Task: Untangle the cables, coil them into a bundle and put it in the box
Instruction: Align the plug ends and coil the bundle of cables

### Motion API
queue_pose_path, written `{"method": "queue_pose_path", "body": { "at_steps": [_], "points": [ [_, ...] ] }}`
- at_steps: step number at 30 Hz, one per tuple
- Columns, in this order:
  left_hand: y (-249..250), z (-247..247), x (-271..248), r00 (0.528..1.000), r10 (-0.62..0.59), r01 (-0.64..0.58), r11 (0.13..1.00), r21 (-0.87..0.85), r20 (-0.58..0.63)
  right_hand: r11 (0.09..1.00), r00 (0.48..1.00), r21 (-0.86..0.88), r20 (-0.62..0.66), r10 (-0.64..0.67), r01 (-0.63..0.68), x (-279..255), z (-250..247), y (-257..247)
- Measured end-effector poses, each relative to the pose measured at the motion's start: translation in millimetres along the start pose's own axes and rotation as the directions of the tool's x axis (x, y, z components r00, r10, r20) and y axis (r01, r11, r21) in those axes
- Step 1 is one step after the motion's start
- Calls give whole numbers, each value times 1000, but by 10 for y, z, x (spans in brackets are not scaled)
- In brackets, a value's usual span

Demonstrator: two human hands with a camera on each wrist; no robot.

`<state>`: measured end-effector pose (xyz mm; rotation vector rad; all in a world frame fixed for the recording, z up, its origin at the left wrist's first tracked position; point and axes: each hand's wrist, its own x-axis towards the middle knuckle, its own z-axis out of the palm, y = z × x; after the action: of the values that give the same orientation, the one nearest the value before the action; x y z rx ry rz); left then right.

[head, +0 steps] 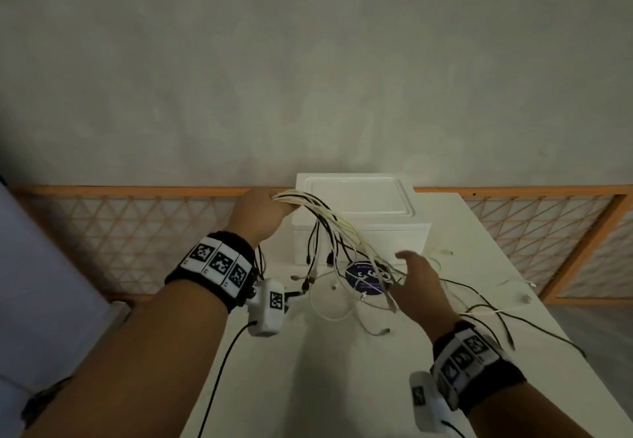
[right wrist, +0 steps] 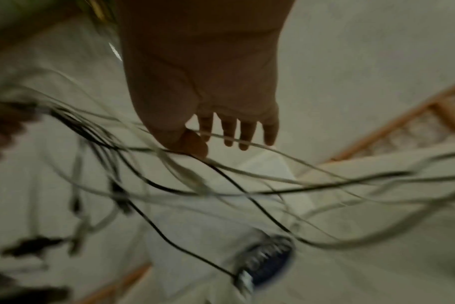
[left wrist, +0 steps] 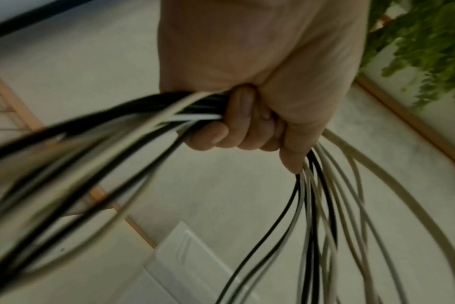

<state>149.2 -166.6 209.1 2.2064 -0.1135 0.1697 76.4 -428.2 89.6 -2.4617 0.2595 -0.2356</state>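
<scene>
White tabletop (head: 342,369) ahead of us, a pale wall behind it and an orange lattice rail (head: 137,232) along the far edge. Our left hand (head: 260,211) is raised above the table, fist wrapped tight round a thick bunch of black and white cables (head: 329,218); in the left wrist view the fingers (left wrist: 237,123) curl fully over the strands. From that fist the cables arch over and fall toward the table, plugs dangling in front of the white box (head: 359,211), which sits at the far edge with its lid on. Our right hand (head: 421,287) is lower and nearer to us, fingers spread and relaxed, gripping nothing, with several loose strands crossing just at its fingertips (right wrist: 229,131). More strands trail off to the right across the table. A round dark blue label (head: 366,276) lies under the hanging ends, its print too small to read. Both wrist views are smeared, so we cannot tell whether the right fingertips actually touch a cable, nor count the strands. Some green foliage (left wrist: 429,41) shows, blurred, in the left wrist view.
</scene>
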Motion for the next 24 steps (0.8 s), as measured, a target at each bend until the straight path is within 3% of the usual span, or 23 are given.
{"method": "queue_pose_path", "body": {
  "at_steps": [2,4,7,11,13,17,20,24],
  "points": [
    [24,85,-57,999,8,-11,998,60,52,966,973,147,-119,-196,213,-7,-128,-360],
    [81,174,-125,992,17,-34,990,135,126,903,917,185,-171,-359,388,-42,-215,-712],
    [181,306,-263,979,52,-82,985,150,197,857,862,119,-160,-481,501,-38,-205,-1053],
    [186,295,-303,994,50,-51,999,11,98,957,957,49,32,-287,285,52,-39,-916],
    [142,237,-252,998,24,-20,997,-77,53,981,973,8,128,-194,195,24,66,-680],
    [103,159,-214,999,18,-13,995,-104,49,989,980,-31,141,-141,147,-95,174,-333],
    [159,119,-211,1000,10,-10,983,-185,2,997,988,54,138,-70,63,-131,166,-175],
    [247,-82,-69,978,-154,104,944,-312,-138,954,986,-294,168,-8,58,-241,132,298]
  ]
}}
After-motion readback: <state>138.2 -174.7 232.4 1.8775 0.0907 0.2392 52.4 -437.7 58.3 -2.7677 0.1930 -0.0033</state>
